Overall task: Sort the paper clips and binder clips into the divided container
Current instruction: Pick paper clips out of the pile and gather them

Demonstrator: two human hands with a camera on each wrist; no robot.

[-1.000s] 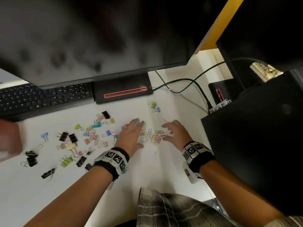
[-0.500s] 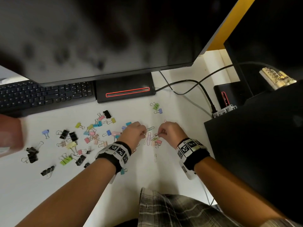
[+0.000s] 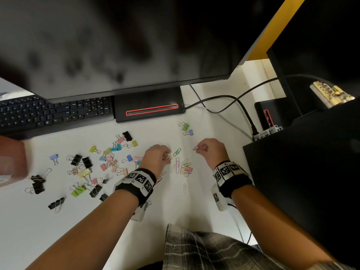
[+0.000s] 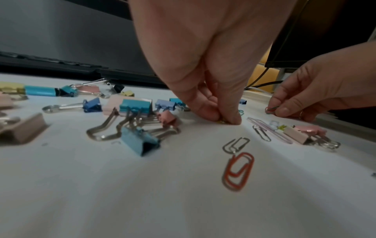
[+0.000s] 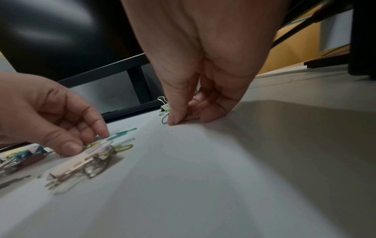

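Observation:
Colourful binder clips (image 3: 109, 162) lie scattered on the white desk (image 3: 175, 207) to the left of a small heap of paper clips (image 3: 182, 166). My left hand (image 3: 168, 157) pinches a yellow paper clip (image 3: 169, 158) down at the desk surface, its fingertips (image 4: 234, 120) touching the desk. My right hand (image 3: 199, 149) pinches a pink paper clip (image 3: 195, 149) right of the heap, and its fingers (image 5: 175, 120) are low on the desk. A green paper clip (image 3: 177, 152) lies between the two hands. No divided container is in view.
A monitor (image 3: 116, 45) overhangs the desk, with its base (image 3: 150, 110) and a keyboard (image 3: 48, 114) behind the clips. A black box (image 3: 302, 182) and cables (image 3: 241, 108) crowd the right. A blurred reddish shape (image 3: 9, 158) sits at the left edge. Two binder clips (image 3: 187, 128) lie apart near the base.
Both hands went from lying spread flat over the paper clips to curled, each pinching one clip. The right hand has drawn away to the right of the heap.

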